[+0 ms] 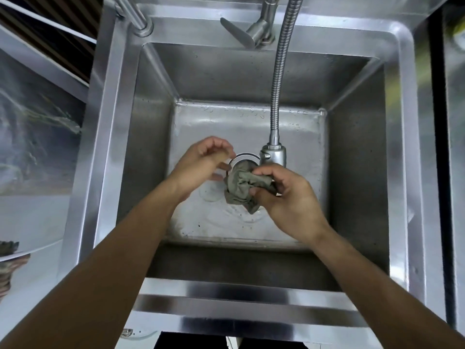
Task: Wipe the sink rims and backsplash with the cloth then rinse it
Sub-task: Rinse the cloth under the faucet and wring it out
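Steel fills nearly the whole view: a deep square sink (pixel 118 102) seen from straight above, its broad rims bright and its floor wet, with beads of water along the far edge. At far left lies a shiny counter (pixel 32 217) with blurred reflections, and a dark scrap of something, too cut off to name, sits at its left edge. A pipe (pixel 136 16) stands at the sink's back-left corner.

Left of centre, the left hand (pixel 201 167) hangs over the sink floor just beside the drain (pixel 242 157). Its fingers are loosely curled and hold nothing; the fingertips are near the cloth but do not plainly touch it.

On the back rim in the middle stands a tap (pixel 256 31) with a flat lever pointing left. From beside it a ribbed hose (pixel 281 71) curves down to a spray head (pixel 273 157), which hangs just above and behind the cloth. Whether water is running from it cannot be told.

The cloth (pixel 241 187), grey-green and crumpled into a wad, is over the drain, hiding its lower part. The right hand (pixel 289 197) grips it from the right, thumb and fingers curled round the bunched fabric, with a loose corner hanging below the thumb.

At far right a dark gap separates the sink from another steel surface (pixel 455 122).
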The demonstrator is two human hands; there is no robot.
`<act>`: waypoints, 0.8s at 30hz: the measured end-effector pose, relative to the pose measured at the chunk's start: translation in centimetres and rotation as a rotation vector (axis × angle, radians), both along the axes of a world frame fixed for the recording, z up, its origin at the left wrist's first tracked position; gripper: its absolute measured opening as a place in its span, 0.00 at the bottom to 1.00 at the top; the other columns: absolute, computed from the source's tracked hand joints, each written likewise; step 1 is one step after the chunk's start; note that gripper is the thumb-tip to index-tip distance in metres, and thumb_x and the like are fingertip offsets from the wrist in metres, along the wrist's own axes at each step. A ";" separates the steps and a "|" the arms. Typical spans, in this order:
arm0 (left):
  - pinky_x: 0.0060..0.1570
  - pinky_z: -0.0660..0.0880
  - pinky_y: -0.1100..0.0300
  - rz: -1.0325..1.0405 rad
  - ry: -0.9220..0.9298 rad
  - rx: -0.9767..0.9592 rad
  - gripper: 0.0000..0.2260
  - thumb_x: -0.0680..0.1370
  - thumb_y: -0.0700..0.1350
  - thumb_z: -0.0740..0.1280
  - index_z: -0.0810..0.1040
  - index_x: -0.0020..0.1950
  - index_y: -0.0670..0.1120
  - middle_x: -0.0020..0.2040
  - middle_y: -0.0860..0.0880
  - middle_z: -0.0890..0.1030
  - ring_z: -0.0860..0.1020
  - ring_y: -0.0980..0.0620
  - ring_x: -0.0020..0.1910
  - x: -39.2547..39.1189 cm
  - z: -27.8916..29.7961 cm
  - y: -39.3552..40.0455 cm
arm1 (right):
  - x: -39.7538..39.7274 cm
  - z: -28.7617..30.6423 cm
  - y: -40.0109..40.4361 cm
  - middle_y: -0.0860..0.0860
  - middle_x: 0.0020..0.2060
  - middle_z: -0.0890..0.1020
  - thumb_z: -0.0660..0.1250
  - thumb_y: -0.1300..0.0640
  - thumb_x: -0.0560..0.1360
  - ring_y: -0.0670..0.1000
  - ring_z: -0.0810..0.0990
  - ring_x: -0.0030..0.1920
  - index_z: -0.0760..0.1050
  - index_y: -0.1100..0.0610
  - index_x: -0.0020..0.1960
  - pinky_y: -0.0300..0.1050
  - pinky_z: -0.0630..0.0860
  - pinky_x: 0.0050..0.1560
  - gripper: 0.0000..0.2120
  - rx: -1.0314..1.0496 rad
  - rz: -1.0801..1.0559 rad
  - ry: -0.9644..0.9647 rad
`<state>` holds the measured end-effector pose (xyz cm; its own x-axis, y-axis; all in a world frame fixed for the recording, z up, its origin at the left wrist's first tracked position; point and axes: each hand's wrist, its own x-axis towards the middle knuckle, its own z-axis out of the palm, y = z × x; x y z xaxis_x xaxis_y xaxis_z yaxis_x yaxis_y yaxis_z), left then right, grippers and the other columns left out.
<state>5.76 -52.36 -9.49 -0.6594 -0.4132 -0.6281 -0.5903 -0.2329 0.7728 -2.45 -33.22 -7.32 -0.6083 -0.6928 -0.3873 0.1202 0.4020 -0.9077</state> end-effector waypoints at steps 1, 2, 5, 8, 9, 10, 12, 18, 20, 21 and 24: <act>0.48 0.79 0.55 -0.001 0.028 -0.103 0.03 0.83 0.42 0.67 0.80 0.53 0.49 0.56 0.45 0.85 0.84 0.51 0.47 -0.5 0.6 -0.5 | -0.4 0.8 0.0 0.40 0.48 0.87 0.74 0.70 0.75 0.43 0.86 0.48 0.82 0.43 0.50 0.34 0.80 0.48 0.20 -0.028 0.021 -0.011; 0.47 0.78 0.57 -0.026 0.060 -0.197 0.03 0.83 0.43 0.68 0.80 0.52 0.50 0.56 0.46 0.85 0.84 0.51 0.45 -1.0 1.3 -1.0 | -0.9 1.5 0.0 0.42 0.50 0.87 0.74 0.71 0.75 0.45 0.87 0.50 0.82 0.45 0.51 0.35 0.81 0.48 0.20 -0.062 0.042 -0.016; 0.44 0.78 0.61 -0.149 0.129 -0.373 0.01 0.82 0.48 0.68 0.79 0.53 0.54 0.52 0.53 0.84 0.84 0.49 0.45 -3.1 2.9 -2.5 | -2.7 3.5 -0.3 0.47 0.55 0.87 0.74 0.73 0.74 0.47 0.86 0.55 0.83 0.51 0.53 0.39 0.82 0.55 0.18 -0.164 0.074 -0.015; 0.39 0.76 0.63 -0.057 0.175 -0.408 0.05 0.83 0.49 0.67 0.76 0.58 0.53 0.54 0.52 0.83 0.83 0.52 0.43 -5.8 3.7 -3.5 | -4.6 4.4 -1.1 0.48 0.55 0.87 0.73 0.73 0.74 0.48 0.86 0.56 0.82 0.54 0.54 0.43 0.82 0.59 0.17 -0.210 0.111 -0.004; 0.37 0.77 0.65 0.007 0.184 -0.400 0.08 0.83 0.48 0.67 0.74 0.61 0.51 0.55 0.51 0.82 0.83 0.53 0.43 -6.8 3.7 -3.7 | -5.0 4.4 -1.4 0.47 0.56 0.87 0.73 0.73 0.74 0.47 0.87 0.55 0.82 0.54 0.54 0.42 0.83 0.58 0.17 -0.214 0.116 0.003; 0.36 0.78 0.65 0.066 0.186 -0.389 0.10 0.84 0.49 0.67 0.73 0.64 0.50 0.57 0.50 0.81 0.84 0.53 0.43 -7.8 3.9 -3.9 | -5.4 4.4 -1.7 0.46 0.55 0.87 0.73 0.74 0.74 0.47 0.87 0.55 0.82 0.53 0.53 0.41 0.83 0.57 0.17 -0.219 0.117 0.011; 0.39 0.81 0.61 0.148 0.188 -0.348 0.16 0.84 0.50 0.67 0.70 0.69 0.48 0.61 0.50 0.80 0.85 0.53 0.42 -9.5 3.9 -4.1 | -5.9 4.2 -2.1 0.48 0.55 0.87 0.74 0.73 0.73 0.48 0.87 0.54 0.82 0.52 0.53 0.41 0.83 0.55 0.18 -0.229 0.107 0.009; 0.32 0.80 0.61 0.351 0.253 -0.341 0.20 0.80 0.53 0.72 0.77 0.69 0.47 0.57 0.53 0.83 0.86 0.51 0.42 -12.6 3.4 -4.5 | -6.3 3.0 -1.9 0.49 0.53 0.88 0.74 0.73 0.73 0.50 0.87 0.54 0.83 0.53 0.53 0.45 0.84 0.54 0.17 -0.211 0.077 -0.010; 0.30 0.79 0.60 0.433 0.263 -0.338 0.17 0.79 0.53 0.74 0.80 0.64 0.47 0.54 0.52 0.84 0.85 0.52 0.38 -13.2 3.3 -4.3 | -6.1 2.5 -1.7 0.49 0.52 0.88 0.74 0.73 0.73 0.50 0.87 0.53 0.83 0.54 0.54 0.45 0.84 0.54 0.17 -0.197 0.060 -0.019; 0.30 0.79 0.59 0.462 0.263 -0.331 0.17 0.78 0.53 0.74 0.80 0.63 0.47 0.53 0.52 0.85 0.85 0.52 0.38 -13.4 3.3 -4.2 | -6.0 2.4 -1.6 0.49 0.52 0.88 0.74 0.73 0.74 0.49 0.87 0.53 0.83 0.53 0.54 0.44 0.84 0.53 0.17 -0.195 0.045 -0.030; 0.31 0.78 0.61 0.497 0.274 -0.194 0.14 0.78 0.52 0.75 0.81 0.60 0.48 0.52 0.52 0.85 0.84 0.53 0.39 -13.9 3.4 -4.1 | -5.8 2.3 -1.5 0.48 0.51 0.88 0.74 0.73 0.73 0.47 0.87 0.52 0.83 0.52 0.53 0.43 0.84 0.52 0.18 -0.202 0.015 -0.047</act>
<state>-8.10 -56.44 -6.12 -0.4849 -0.8037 -0.3448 -0.2199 -0.2695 0.9376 -8.27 -34.72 -5.07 -0.5817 -0.7682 -0.2672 0.1592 0.2145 -0.9636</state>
